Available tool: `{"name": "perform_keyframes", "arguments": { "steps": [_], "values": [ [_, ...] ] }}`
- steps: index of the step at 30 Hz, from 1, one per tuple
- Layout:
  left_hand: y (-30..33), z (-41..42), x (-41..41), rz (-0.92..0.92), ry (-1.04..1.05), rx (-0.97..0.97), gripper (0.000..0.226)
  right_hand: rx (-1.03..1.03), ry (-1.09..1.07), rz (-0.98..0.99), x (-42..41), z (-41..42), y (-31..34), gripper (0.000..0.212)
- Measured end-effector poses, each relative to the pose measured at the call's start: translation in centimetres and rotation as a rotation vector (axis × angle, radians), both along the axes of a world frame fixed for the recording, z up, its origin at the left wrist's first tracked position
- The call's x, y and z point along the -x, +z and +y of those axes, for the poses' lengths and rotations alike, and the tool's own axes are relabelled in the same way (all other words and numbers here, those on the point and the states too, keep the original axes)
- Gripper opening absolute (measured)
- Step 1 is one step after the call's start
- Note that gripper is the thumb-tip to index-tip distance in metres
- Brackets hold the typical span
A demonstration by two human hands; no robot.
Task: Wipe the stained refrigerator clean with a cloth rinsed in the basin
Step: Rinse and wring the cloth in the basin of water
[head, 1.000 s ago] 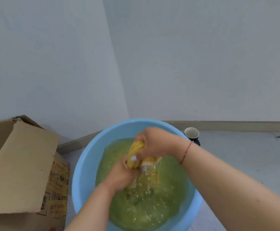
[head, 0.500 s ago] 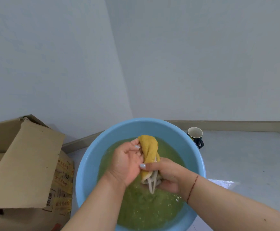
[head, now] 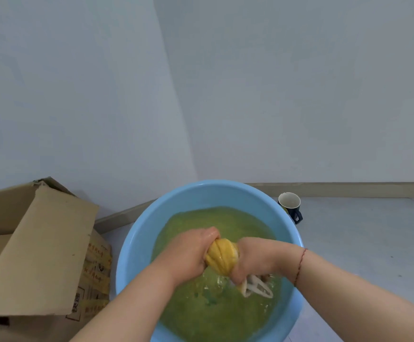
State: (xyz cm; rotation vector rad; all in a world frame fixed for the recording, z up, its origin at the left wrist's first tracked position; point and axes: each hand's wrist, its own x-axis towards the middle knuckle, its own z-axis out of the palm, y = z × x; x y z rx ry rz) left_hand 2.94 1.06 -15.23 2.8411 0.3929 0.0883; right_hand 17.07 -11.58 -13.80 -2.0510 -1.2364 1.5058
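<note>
Since half a second ago my hands have turned the yellow cloth from upright to lying across, twisted into a tight roll. In the lower centre of the frame, my left hand is clenched around its left end and my right hand around its right end, over the blue basin of greenish water. I judge the rinsing nearly done; the wringing is going on, and the refrigerator, not in view, is left to wipe.
</note>
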Motion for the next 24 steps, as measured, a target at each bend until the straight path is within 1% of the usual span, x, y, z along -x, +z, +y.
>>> {"name": "perform_keyframes", "arguments": {
  "steps": [1, 3, 4, 5, 6, 8, 9, 11, 12, 13, 14, 15, 16, 17, 18, 19, 20, 21, 22, 24],
  "values": [
    [0.0, -0.2, -0.1, 0.098, 0.021, 0.004, 0.03, -0.047, 0.068, -0.223, 0.1, 0.1, -0.1, 0.026],
    [-0.1, -0.8, -0.5, 0.23, 0.143, 0.088, 0.024, -0.149, 0.143, -0.545, 0.4, 0.3, -0.7, 0.04],
    [-0.1, -1.2, -0.8, 0.275, 0.232, 0.178, 0.017, -0.223, 0.163, -0.668, 0.5, 0.4, -1.2, 0.042],
    [0.0, -1.7, -1.1, 0.305, 0.324, 0.309, 0.012, -0.307, 0.176, -0.771, 0.6, 0.5, -1.6, 0.041],
    [0.0, -2.2, -1.4, 0.319, 0.41, 0.461, 0.012, -0.391, 0.181, -0.848, 0.6, 0.5, -2.0, 0.04],
    [0.1, -2.7, -1.5, 0.333, 0.537, 0.792, 0.017, -0.594, 0.174, -0.951, 0.1, 0.5, -3.3, 0.04],
    [0.4, -2.8, -1.4, 0.351, 0.587, 0.98, 0.018, -0.705, 0.176, -1.016, -0.2, 0.5, -4.0, 0.043],
    [1.0, -2.7, -1.0, 0.374, 0.666, 1.336, 0.019, -0.851, 0.172, -1.097, -0.4, 0.6, -5.0, 0.052],
    [1.2, -2.4, -0.9, 0.366, 0.686, 1.469, 0.02, -0.892, 0.155, -1.102, -0.3, 0.6, -5.2, 0.054],
    [1.5, -2.1, -1.0, 0.345, 0.697, 1.544, 0.019, -0.906, 0.131, -1.085, -0.3, 0.6, -5.5, 0.054],
    [1.8, -2.0, -1.0, 0.305, 0.713, 1.58, 0.018, -0.893, 0.086, -1.053, -0.1, 0.6, -5.5, 0.05],
    [2.1, -1.9, -1.1, 0.236, 0.739, 1.596, 0.016, -0.825, 0.03, -1.014, 0.2, 0.6, -5.2, 0.045],
    [2.5, -2.0, -1.1, 0.132, 0.766, 1.596, 0.014, -0.702, -0.046, -0.903, 0.5, 0.4, -4.7, 0.04],
    [2.5, -2.0, -1.2, 0.0, 0.782, 1.575, 0.009, -0.574, -0.142, -0.68, 0.7, 0.4, -4.3, 0.035],
    [2.6, -2.0, -1.0, -0.12, 0.773, 1.509, 0.007, -0.47, -0.264, -0.372, 0.9, 0.4, -3.8, 0.03],
    [2.4, -1.9, -0.7, -0.207, 0.743, 1.374, 0.028, -0.399, -0.415, -0.035, 1.0, 0.5, -3.4, 0.025],
    [2.2, -1.7, -0.2, -0.254, 0.692, 1.17, 0.051, -0.329, -0.544, 0.258, 0.9, 0.6, -3.0, 0.021],
    [2.0, -1.5, 0.2, -0.283, 0.617, 0.91, 0.07, -0.258, -0.622, 0.477, 0.7, 0.5, -2.6, 0.018],
    [2.1, -1.4, 0.6, -0.296, 0.512, 0.642, 0.082, -0.186, -0.648, 0.641, 0.4, 0.4, -2.1, 0.016],
    [2.2, -1.2, 1.0, -0.286, 0.227, 0.196, 0.094, -0.058, -0.56, 0.856, 0.1, 0.1, -1.4, 0.017]
  ]
}}
